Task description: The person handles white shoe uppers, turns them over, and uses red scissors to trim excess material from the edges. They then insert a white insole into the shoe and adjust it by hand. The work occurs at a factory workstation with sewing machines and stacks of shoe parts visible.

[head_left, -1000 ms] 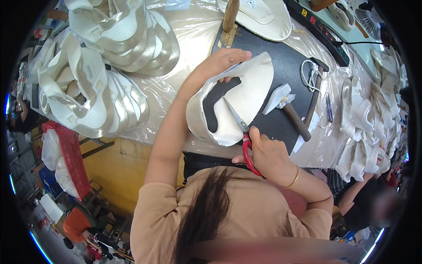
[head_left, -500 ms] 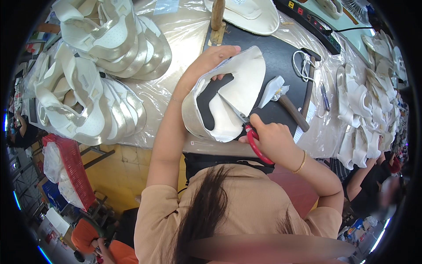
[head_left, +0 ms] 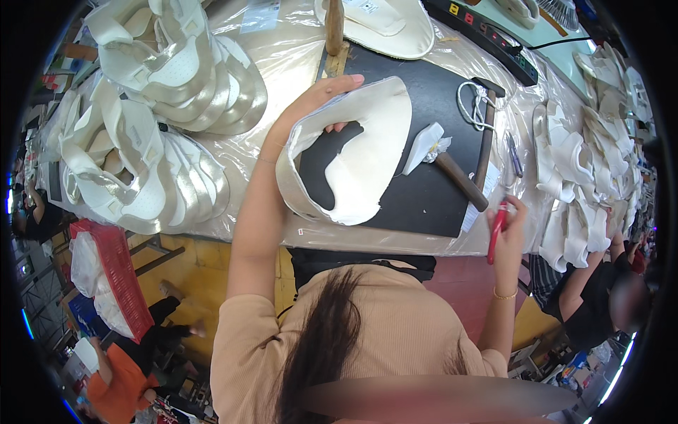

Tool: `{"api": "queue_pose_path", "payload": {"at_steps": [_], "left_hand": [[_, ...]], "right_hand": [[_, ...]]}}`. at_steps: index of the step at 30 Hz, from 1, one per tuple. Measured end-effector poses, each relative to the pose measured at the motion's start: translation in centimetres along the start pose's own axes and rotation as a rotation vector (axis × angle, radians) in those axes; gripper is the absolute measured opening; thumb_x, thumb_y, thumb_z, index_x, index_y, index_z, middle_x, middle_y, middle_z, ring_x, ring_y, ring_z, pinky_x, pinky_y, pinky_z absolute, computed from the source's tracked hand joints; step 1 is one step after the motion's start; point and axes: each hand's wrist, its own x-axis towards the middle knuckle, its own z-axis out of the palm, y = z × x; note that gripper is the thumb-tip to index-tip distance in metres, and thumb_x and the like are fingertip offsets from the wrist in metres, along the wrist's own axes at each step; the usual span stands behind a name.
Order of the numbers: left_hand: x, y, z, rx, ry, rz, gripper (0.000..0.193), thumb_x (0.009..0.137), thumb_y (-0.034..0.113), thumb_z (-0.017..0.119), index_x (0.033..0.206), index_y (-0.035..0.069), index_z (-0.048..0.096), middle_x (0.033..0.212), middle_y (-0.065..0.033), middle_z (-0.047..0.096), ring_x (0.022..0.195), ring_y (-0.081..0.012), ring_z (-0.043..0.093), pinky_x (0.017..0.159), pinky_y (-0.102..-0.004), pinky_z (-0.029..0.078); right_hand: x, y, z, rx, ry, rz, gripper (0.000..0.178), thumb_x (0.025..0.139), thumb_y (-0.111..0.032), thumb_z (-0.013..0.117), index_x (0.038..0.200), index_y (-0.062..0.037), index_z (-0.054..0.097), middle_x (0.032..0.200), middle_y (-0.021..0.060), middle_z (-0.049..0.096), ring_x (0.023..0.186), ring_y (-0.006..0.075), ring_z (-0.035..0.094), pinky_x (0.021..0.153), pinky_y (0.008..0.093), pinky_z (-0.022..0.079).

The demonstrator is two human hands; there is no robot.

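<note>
My left hand (head_left: 330,95) grips the far upper edge of a white shoe upper (head_left: 378,134), its fingertips showing inside the opening. The upper stands curved over a black mat (head_left: 427,208), whose dark surface shows through the hole in it. To the right, near the table's front edge, my right hand (head_left: 510,233) is closed around red-handled scissors (head_left: 496,237), away from the upper. The scissors' blades are blurred. Between the upper and my right hand lies a wooden-handled tool (head_left: 460,181), its far end by a white wrapped piece (head_left: 427,147).
Stacked white and gold uppers (head_left: 152,169) fill the left side. A hammer (head_left: 489,127) with white cord (head_left: 467,106) and a slim pointed tool (head_left: 515,155) lie right of centre. Beyond are a power strip (head_left: 487,39) and more white pieces (head_left: 565,155). A red crate (head_left: 116,283) stands lower left.
My right hand has drawn the scissors out of the upper and carried them right, toward the table's front edge. My left hand still holds the upper.
</note>
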Motion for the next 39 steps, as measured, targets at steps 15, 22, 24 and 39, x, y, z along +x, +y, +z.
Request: {"api": "queue_pose_path", "payload": {"at_steps": [15,22,24,39], "left_hand": [[-3.3,3.2,3.7,0.216,-0.193,0.253,0.039,0.09,0.04,0.064,0.078,0.003,0.06,0.063,0.0002,0.05,0.058,-0.009,0.047,0.053,-0.0254,0.038],[-4.7,3.7,4.1,0.383,-0.117,0.276,0.036,0.091,0.038,0.063,0.091,0.002,0.063,0.069,-0.0005,0.054,0.063,-0.0072,0.046,0.056,-0.024,0.037],[-4.9,3.9,3.9,0.386,-0.089,0.263,0.036,0.091,0.037,0.064,0.09,0.001,0.063,0.068,-0.0006,0.054,0.062,-0.0071,0.046,0.056,-0.0243,0.037],[-5.1,2.7,5.7,0.434,0.084,0.365,0.039,0.085,0.038,0.069,0.098,0.001,0.066,0.082,-0.0053,0.061,0.071,-0.0121,0.053,0.065,-0.0277,0.045]], "right_hand": [[3.8,-9.4,4.2,-0.048,-0.114,-0.994,0.031,0.078,-0.002,0.066,0.109,-0.007,0.065,0.114,0.007,0.063,0.075,0.0238,0.065,0.066,0.0327,0.054],[5.9,-15.6,12.1,-0.255,-0.287,-1.363,0.027,0.078,-0.012,0.059,0.104,-0.0066,0.066,0.082,0.0081,0.065,0.066,0.0222,0.066,0.053,0.0345,0.051],[6.3,-15.6,12.8,-0.211,-0.329,-1.324,0.022,0.079,-0.012,0.059,0.099,-0.0065,0.066,0.077,0.0076,0.065,0.063,0.023,0.066,0.053,0.0351,0.051],[4.9,-14.9,13.8,-0.13,-0.14,-1.108,0.014,0.076,-0.012,0.064,0.089,-0.0082,0.063,0.08,0.0071,0.064,0.063,0.0248,0.064,0.054,0.0373,0.049]]}}
